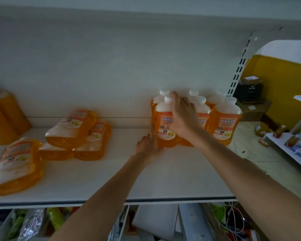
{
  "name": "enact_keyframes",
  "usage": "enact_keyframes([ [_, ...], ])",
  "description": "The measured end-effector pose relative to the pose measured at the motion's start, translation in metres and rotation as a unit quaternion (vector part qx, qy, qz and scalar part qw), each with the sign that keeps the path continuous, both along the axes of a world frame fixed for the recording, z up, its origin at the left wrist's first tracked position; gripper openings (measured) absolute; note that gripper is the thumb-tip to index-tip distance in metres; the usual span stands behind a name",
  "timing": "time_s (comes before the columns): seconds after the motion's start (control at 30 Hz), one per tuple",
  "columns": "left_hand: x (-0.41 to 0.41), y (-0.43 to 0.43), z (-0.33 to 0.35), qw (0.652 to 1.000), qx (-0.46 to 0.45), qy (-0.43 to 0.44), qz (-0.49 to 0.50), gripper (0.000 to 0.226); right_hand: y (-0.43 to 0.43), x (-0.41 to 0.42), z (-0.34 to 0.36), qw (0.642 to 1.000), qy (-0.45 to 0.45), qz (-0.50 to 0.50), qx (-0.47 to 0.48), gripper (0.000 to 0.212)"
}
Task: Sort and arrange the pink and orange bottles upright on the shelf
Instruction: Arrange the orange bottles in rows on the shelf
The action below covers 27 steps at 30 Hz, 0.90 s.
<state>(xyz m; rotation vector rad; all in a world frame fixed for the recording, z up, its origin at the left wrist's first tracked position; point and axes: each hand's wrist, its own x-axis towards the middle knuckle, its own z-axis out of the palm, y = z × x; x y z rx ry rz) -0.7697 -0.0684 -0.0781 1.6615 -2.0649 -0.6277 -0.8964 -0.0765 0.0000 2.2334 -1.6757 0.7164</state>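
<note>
Several orange bottles with white caps stand upright in a group at the right end of the white shelf point(181, 180). My right hand point(182, 117) grips the front-left upright bottle point(163, 129) across its shoulder. My left hand point(149, 146) lies flat against that bottle's lower left side, fingers together. The rightmost upright bottle point(224, 124) stands near the shelf's end. Several orange bottles lie on their sides at the left: a pile point(76, 133) mid-left and one point(17, 166) near the front edge. No pink bottle is in sight.
Two more upright orange bottles point(2, 115) stand at the far left edge. A slotted shelf upright point(240, 66) marks the right end. Below the shelf are bins of mixed goods point(42, 223). Another rack with items point(295, 145) is at the right.
</note>
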Motion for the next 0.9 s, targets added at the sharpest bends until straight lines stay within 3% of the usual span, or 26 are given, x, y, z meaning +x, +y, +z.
enact_keyframes([
  [0.1, 0.013, 0.015, 0.004, 0.996, 0.014, 0.059, -0.059, 0.078, -0.001, 0.002, 0.004, 1.000, 0.015, -0.009, 0.007, 0.091],
  [0.27, 0.034, 0.032, 0.001, 0.997, 0.014, 0.032, -0.073, 0.059, 0.001, 0.006, 0.007, 0.998, 0.023, -0.044, 0.028, 0.089],
  [0.37, 0.047, 0.037, 0.010, 0.995, -0.060, 0.062, -0.043, 0.046, 0.002, 0.012, 0.013, 0.998, -0.039, -0.039, 0.006, 0.076],
  [0.53, 0.079, 0.038, 0.045, 0.981, -0.183, 0.061, -0.023, 0.040, -0.001, 0.051, 0.022, 0.993, -0.078, 0.060, -0.070, 0.057],
  [0.67, 0.131, 0.042, 0.062, 0.966, -0.251, 0.055, 0.010, 0.035, -0.011, 0.105, 0.019, 0.981, -0.166, 0.095, 0.027, 0.054],
  [0.77, 0.186, 0.042, 0.063, 0.946, -0.310, 0.015, 0.091, 0.034, -0.020, 0.149, 0.008, 0.957, -0.238, 0.104, 0.129, 0.055],
  [0.83, 0.217, 0.044, 0.061, 0.945, -0.282, 0.008, 0.162, 0.039, -0.021, 0.173, 0.002, 0.929, -0.290, 0.106, 0.206, 0.059],
  [0.9, 0.240, 0.044, 0.059, 0.955, -0.197, 0.023, 0.220, 0.042, -0.024, 0.191, -0.003, 0.911, -0.300, 0.098, 0.267, 0.063],
])
